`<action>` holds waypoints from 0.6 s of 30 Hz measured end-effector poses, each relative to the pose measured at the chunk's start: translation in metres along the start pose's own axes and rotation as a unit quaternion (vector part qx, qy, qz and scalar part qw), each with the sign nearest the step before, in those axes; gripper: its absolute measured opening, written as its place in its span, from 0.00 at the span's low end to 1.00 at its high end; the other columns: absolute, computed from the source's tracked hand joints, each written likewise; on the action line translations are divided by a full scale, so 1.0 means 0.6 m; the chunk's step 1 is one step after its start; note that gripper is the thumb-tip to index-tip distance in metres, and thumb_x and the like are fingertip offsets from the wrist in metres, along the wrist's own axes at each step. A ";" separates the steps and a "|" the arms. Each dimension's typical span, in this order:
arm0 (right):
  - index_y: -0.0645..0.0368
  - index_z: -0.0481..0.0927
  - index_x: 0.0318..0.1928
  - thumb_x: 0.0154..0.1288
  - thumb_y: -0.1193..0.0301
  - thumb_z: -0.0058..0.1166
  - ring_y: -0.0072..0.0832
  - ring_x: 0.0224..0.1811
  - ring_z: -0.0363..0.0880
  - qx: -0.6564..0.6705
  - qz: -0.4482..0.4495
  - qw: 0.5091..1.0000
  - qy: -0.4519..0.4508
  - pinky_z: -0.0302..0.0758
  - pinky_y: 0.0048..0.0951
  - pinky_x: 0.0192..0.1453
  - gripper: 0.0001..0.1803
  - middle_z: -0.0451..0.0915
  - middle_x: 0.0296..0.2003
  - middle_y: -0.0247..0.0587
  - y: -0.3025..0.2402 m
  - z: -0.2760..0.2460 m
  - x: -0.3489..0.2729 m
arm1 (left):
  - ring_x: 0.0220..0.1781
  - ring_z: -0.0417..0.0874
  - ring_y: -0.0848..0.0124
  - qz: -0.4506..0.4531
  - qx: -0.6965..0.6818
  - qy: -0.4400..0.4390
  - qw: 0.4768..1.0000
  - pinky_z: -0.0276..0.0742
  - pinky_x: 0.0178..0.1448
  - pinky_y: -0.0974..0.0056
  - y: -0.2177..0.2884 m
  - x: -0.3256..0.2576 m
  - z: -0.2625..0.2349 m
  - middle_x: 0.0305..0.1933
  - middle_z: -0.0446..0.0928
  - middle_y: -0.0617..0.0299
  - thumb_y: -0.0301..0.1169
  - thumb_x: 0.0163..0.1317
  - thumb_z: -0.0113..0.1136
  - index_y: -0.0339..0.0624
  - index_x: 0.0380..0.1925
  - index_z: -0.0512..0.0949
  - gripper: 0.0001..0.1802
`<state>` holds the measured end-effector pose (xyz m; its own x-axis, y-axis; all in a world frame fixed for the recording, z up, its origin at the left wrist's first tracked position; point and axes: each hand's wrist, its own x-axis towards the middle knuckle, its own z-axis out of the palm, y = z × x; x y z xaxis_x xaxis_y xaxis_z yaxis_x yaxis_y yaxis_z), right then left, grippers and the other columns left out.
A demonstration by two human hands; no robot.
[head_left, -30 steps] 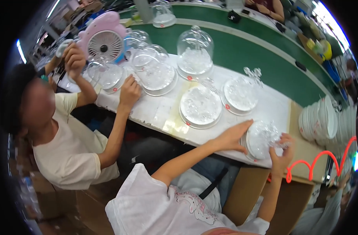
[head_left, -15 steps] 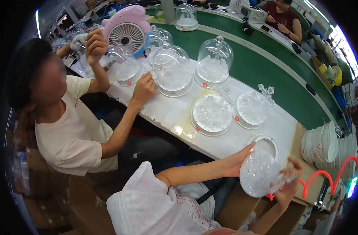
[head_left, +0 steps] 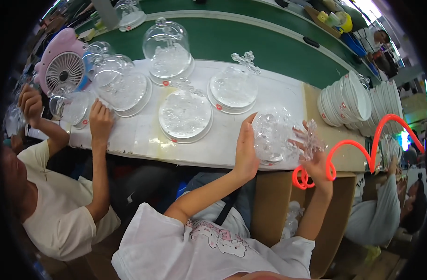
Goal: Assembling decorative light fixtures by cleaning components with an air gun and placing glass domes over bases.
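In front of me my left hand grips the left edge of a clear plastic disc with bumpy raised decoration. My right hand is on the other side, its fingers around a clear branching figure that sticks out from the disc. The piece is tilted up over the table's near edge. A white round base lies mostly hidden beneath it, showing only a sliver. Close by on the table sit two white bases topped with clear decoration, one nearer and one farther.
Glass-like domes cover more bases to the left, near a pink fan. A co-worker's hand rests beside them. Stacked white bases stand right. A red coiled hose crosses beside my right hand, above an open cardboard box.
My view has swung right, so the table things appear farther left. Both hands have raised the clear disc and tipped it more upright. The white base is now largely covered by it.
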<state>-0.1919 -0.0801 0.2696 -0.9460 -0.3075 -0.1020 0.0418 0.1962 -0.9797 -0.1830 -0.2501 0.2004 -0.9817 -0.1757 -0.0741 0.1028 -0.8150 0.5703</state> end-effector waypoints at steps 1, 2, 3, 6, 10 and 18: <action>0.62 0.60 0.64 0.55 0.65 0.61 0.33 0.56 0.73 0.003 0.005 0.998 0.066 0.68 0.27 0.50 0.38 0.70 0.56 0.45 0.011 0.009 0.009 | 0.62 0.66 0.70 -0.011 -0.002 -0.001 1.000 0.60 0.66 0.65 -0.010 0.001 -0.002 0.60 0.66 0.58 0.42 0.73 0.32 0.38 0.61 0.61 0.24; 0.63 0.64 0.61 0.61 0.65 0.56 0.31 0.53 0.76 0.006 0.010 0.991 0.133 0.69 0.24 0.47 0.30 0.73 0.53 0.44 0.022 0.014 0.017 | 0.62 0.65 0.70 0.028 0.053 -0.012 0.998 0.58 0.67 0.65 -0.020 0.004 -0.006 0.60 0.65 0.58 0.41 0.73 0.32 0.37 0.61 0.61 0.24; 0.62 0.68 0.59 0.69 0.63 0.46 0.33 0.47 0.80 -0.019 -0.034 0.983 0.177 0.74 0.23 0.43 0.22 0.78 0.47 0.44 0.033 0.013 0.026 | 0.62 0.65 0.70 0.067 0.106 -0.022 0.992 0.56 0.67 0.66 -0.030 0.006 -0.009 0.60 0.65 0.58 0.39 0.73 0.33 0.36 0.61 0.61 0.23; 0.62 0.72 0.52 0.66 0.63 0.52 0.33 0.43 0.82 0.007 -0.019 0.963 0.268 0.76 0.24 0.35 0.20 0.79 0.45 0.44 0.018 -0.009 0.045 | 0.66 0.63 0.66 0.074 0.267 -0.138 0.951 0.53 0.68 0.63 -0.003 0.018 -0.034 0.61 0.65 0.54 0.31 0.70 0.41 0.35 0.58 0.65 0.19; 0.62 0.73 0.50 0.65 0.66 0.53 0.29 0.42 0.82 -0.031 -0.071 0.969 0.234 0.71 0.22 0.34 0.17 0.81 0.42 0.44 0.015 -0.063 0.061 | 0.72 0.53 0.49 0.239 0.534 -0.203 0.785 0.53 0.70 0.54 0.035 0.039 -0.077 0.67 0.58 0.46 0.28 0.51 0.65 0.40 0.58 0.66 0.32; 0.63 0.79 0.46 0.62 0.71 0.56 0.15 0.34 0.74 -0.130 -0.040 0.988 0.079 0.66 0.14 0.32 0.13 0.80 0.32 0.31 0.009 -0.038 0.095 | 0.70 0.52 0.45 0.118 0.574 -0.252 0.770 0.59 0.68 0.52 0.010 0.042 -0.111 0.69 0.48 0.41 0.30 0.38 0.75 0.40 0.67 0.51 0.56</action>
<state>-0.2528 -0.0753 0.2625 -0.9820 -0.1874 0.0225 -0.0999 0.4149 -0.9044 -0.1964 -0.2962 0.1473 -0.9247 0.2288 0.3041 0.3620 0.2819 0.8885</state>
